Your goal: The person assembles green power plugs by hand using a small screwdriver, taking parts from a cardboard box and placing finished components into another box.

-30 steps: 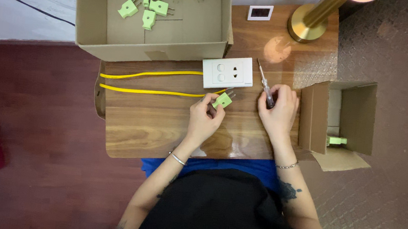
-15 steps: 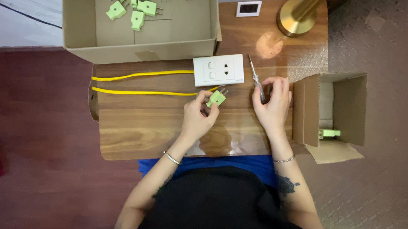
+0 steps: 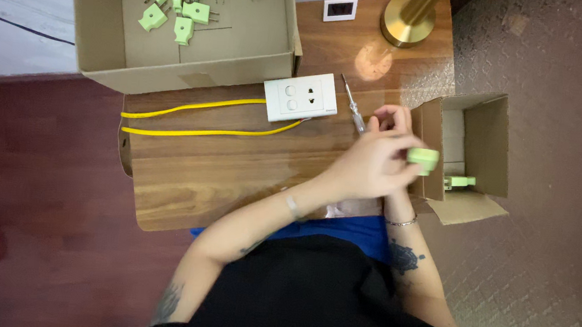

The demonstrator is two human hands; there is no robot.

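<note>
Two hands at right of frame, over table (image 3: 220,179).
Left hand (image 3: 370,166) pinching green plug (image 3: 423,158) beside small box (image 3: 475,154); right hand (image 3: 391,119) gripping screwdriver (image 3: 352,106).

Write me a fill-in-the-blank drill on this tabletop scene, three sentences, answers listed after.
1. The left hand carries a green plug across toward the small cardboard box on the person's ____ side.
2. The right hand holds a ____ by its handle.
3. The cable running from the white socket plate is ____ in colour.

Missing words: right; screwdriver; yellow
</note>
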